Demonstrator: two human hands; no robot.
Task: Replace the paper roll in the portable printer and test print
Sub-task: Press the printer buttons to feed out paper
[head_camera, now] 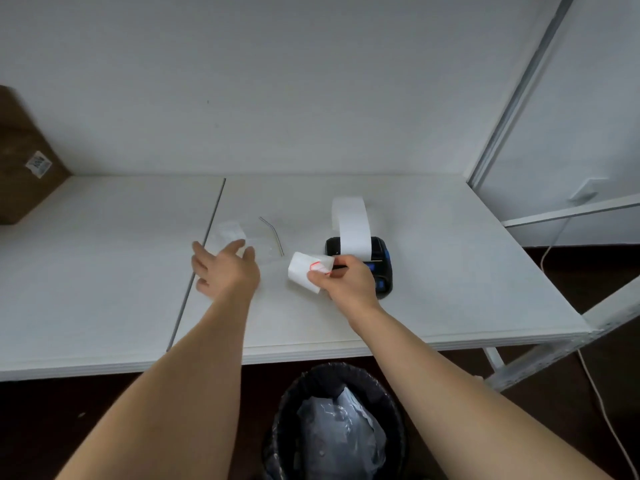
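Note:
A small black portable printer (380,251) with blue buttons sits on the white table (450,271), right of centre. A long white paper strip (351,225) curls up and back out of it. My right hand (346,280) pinches a white paper roll (304,275) with a red mark on its loose end, just left of the printer. My left hand (225,268) hovers over the table with fingers spread and holds nothing; its fingertips are near a clear plastic wrapper (230,232).
A thin clear strip with a dark edge (273,233) lies between the wrapper and the printer. A brown cardboard box (24,161) stands at the far left. A black bin (336,424) with a plastic liner is below the table's front edge. A white cable (554,244) hangs at right.

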